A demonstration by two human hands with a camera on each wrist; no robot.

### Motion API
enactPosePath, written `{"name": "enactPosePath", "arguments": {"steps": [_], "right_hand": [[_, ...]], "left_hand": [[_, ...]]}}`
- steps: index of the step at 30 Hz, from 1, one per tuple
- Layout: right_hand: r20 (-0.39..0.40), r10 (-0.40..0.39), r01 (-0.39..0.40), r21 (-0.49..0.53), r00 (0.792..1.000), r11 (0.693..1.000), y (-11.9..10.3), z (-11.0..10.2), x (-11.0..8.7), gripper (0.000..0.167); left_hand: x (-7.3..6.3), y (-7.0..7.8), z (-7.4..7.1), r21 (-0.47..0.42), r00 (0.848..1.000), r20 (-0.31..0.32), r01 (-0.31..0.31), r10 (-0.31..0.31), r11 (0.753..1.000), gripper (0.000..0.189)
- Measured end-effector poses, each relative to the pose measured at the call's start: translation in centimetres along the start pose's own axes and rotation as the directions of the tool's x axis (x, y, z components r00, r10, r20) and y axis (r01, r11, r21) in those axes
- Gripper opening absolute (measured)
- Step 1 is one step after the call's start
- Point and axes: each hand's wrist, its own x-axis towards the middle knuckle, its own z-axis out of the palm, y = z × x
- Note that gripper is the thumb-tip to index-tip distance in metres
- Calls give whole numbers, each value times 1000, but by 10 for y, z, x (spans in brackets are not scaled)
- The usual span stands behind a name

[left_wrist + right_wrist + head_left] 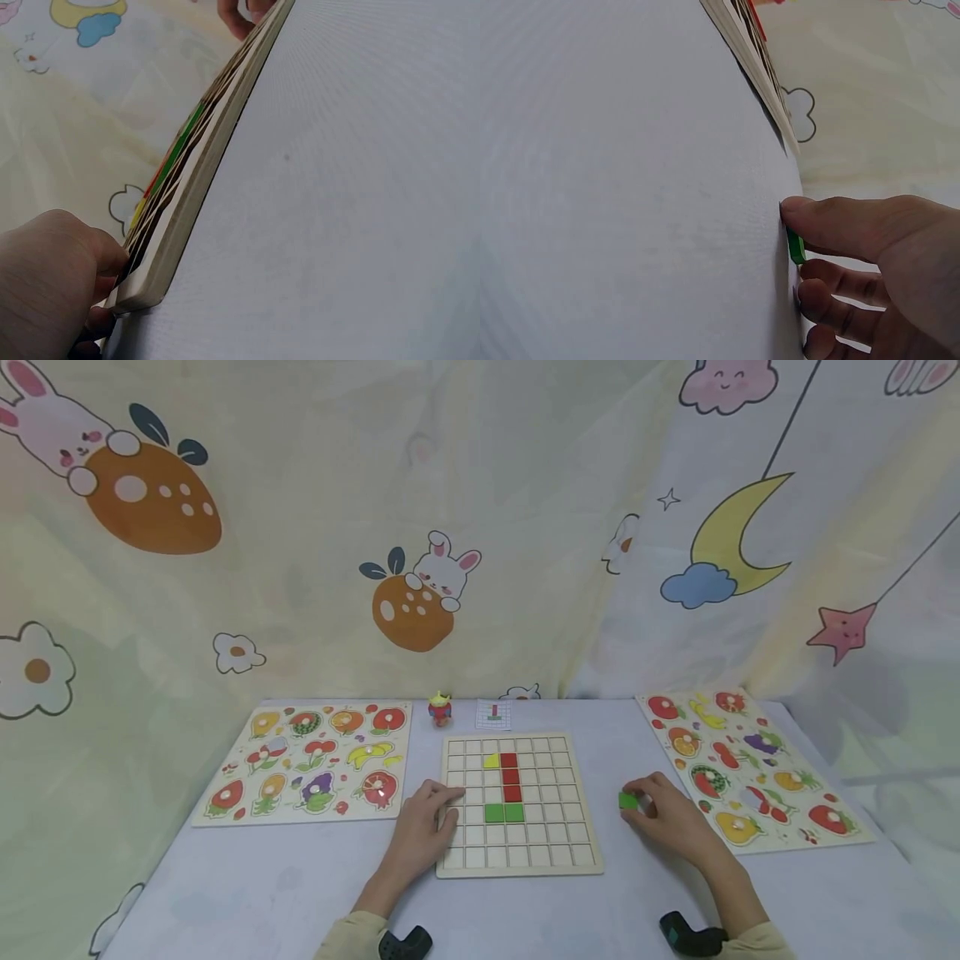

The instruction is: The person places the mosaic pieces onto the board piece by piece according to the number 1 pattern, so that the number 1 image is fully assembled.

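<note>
A wooden grid board [555, 867] lies flat in the middle of the table. In it sit a column of three red tiles [511, 776], one yellow piece [491, 762] beside the top red one, and two green tiles [494, 813] side by side below. My left hand [422, 827] rests at the board's left edge, thumb and index finger touching it; in the left wrist view some other fingers are partly hidden beyond the edge. To the right of the board, my right hand [667, 818] pinches a green tile [627, 801] between thumb and fingers, low over the white tabletop.
Fruit-picture boards lie on both sides, one at the left [285, 814] and one at the right [795, 845]. Behind the grid board stand a small toy figure [440, 710] and a pattern card [493, 716]. A printed curtain [525, 568] hangs behind the table.
</note>
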Motion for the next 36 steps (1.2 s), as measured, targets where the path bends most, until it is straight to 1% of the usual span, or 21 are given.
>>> {"name": "enactPosePath", "arguments": {"steps": [4, 9, 19, 24, 28, 33, 36], "right_hand": [[-5, 6, -6, -3, 1000, 1000, 1, 1, 0, 29], [-17, -1, 0, -15, 1000, 1000, 3, 3, 1, 28], [-59, -60, 59, -12, 996, 998, 4, 5, 4, 25], [-68, -90, 92, 29, 994, 995, 2, 9, 4, 25], [-79, -138, 144, 78, 987, 986, -3, 12, 6, 24], [-91, -188, 197, 101, 978, 975, -9, 17, 9, 24], [-83, -197, 206, 112, 977, 972, -14, 18, 10, 24]], "left_hand": [[0, 0, 0, 6, 1000, -2, 5, -5, 1000, 29], [0, 0, 0, 16, 1000, -1, 7, -7, 1000, 29], [0, 0, -1, 4, 1000, -6, -4, 4, 1000, 29], [0, -1, 0, -1, 1000, -8, -9, 9, 1000, 29], [0, -1, 0, 3, 1000, -11, -8, 8, 1000, 29], [0, -2, 1, 1, 1000, -14, -6, 6, 1000, 29], [0, -3, 2, 1, 1000, -21, -18, 18, 1000, 29]]}}
